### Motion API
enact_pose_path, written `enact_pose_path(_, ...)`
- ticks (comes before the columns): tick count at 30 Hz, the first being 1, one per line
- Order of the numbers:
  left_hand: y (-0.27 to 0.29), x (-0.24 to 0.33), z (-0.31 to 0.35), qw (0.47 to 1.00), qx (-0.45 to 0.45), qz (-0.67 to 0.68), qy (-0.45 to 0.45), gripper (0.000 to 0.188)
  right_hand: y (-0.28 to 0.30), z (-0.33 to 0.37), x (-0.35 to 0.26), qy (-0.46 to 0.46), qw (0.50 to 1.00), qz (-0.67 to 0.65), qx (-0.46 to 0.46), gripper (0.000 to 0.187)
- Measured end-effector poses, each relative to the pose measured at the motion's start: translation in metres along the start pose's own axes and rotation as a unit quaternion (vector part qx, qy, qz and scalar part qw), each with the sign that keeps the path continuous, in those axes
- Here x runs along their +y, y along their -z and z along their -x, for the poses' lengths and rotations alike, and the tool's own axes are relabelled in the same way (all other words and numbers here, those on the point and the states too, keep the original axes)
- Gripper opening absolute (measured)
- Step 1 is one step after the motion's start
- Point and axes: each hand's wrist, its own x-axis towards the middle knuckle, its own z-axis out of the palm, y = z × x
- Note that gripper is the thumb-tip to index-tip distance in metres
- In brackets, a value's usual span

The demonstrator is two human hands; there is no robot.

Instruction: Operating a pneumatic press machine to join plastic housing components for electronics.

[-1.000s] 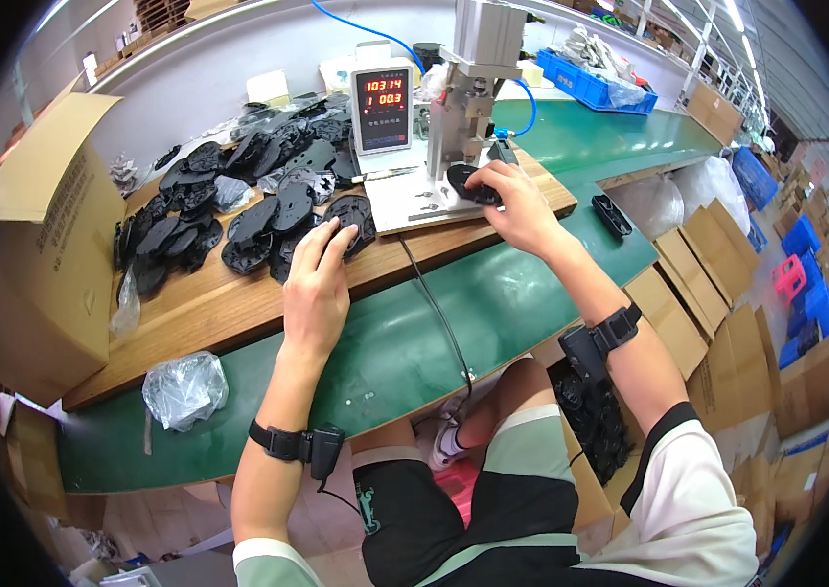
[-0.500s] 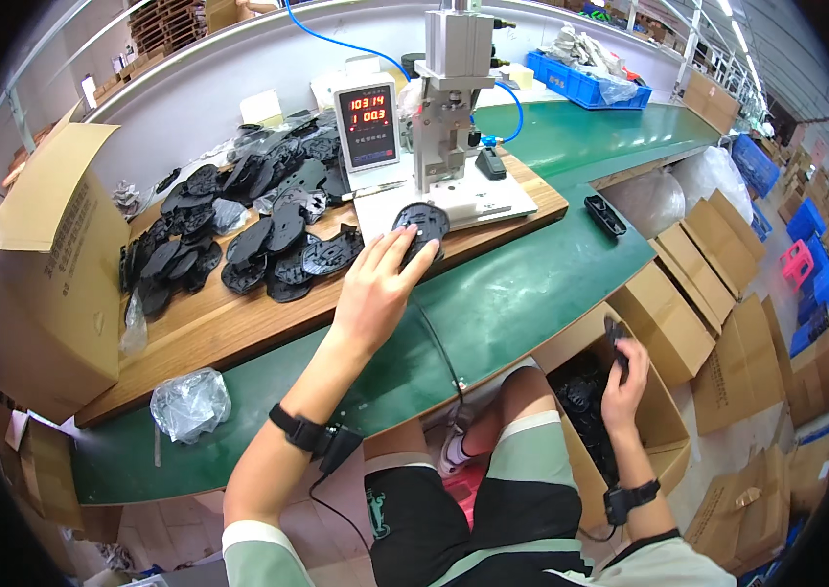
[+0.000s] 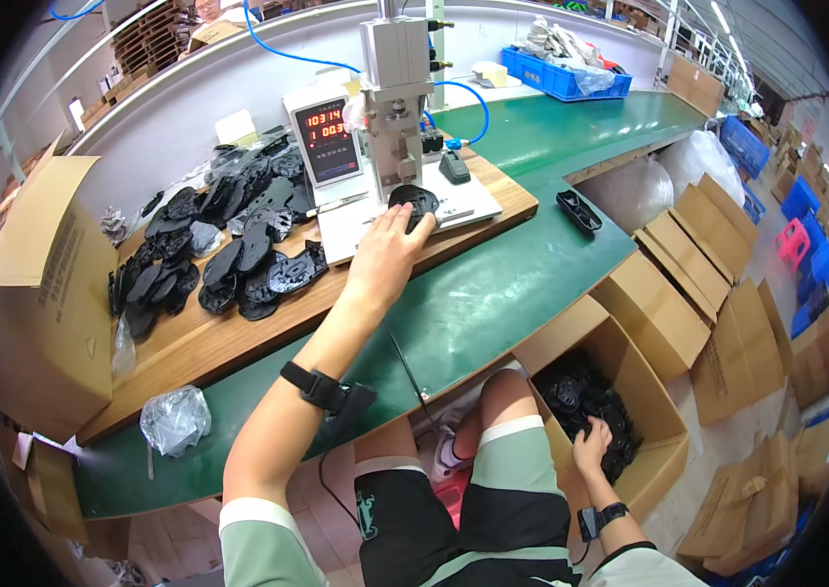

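My left hand (image 3: 387, 252) reaches forward and rests its fingers on a black sole piece (image 3: 414, 203) lying on the white base plate under the grey press machine (image 3: 397, 108). My right hand (image 3: 593, 445) is down beside my right knee, inside an open cardboard box (image 3: 620, 342), its fingers on the heap of black sole pieces (image 3: 581, 391) there. Whether it grips one I cannot tell. A pile of black sole pieces (image 3: 224, 245) lies on the wooden board (image 3: 238, 338) left of the machine.
A counter box with a red digit display (image 3: 324, 142) stands beside the press. A green conveyor belt (image 3: 493, 284) runs before me. A large open carton (image 3: 33, 293) stands left, a crumpled plastic bag (image 3: 175, 419) on the belt, several cardboard boxes (image 3: 718, 293) at right, a blue tray (image 3: 571, 76) behind.
My left hand moved from the sole pile to the piece under the press. My right hand left the press, dropped to the box by my knee and now reaches deeper into it.
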Motion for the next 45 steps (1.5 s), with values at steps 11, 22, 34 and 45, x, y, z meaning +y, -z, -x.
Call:
enact_pose_path(11,0.006,-0.002,-0.004,0.999,-0.033,0.008,0.024,0.039,0.276,0.004,-0.361,0.607,0.613,-0.504,0.028,0.026)
enact_pose_path(22,0.024,-0.009,0.007,0.995,-0.046,0.058,0.064,0.04,0.298,0.007,-0.414,0.672,0.51,-0.533,0.063,0.046)
enact_pose_path(34,0.009,0.0,-0.004,0.997,-0.034,0.035,0.052,0.027,0.278,0.014,-0.451,0.631,0.484,-0.594,0.123,0.051)
enact_pose_path(45,0.005,0.002,-0.002,0.997,-0.017,0.044,0.065,0.031,0.231,-0.036,-0.456,0.579,0.729,-0.358,0.071,0.039)
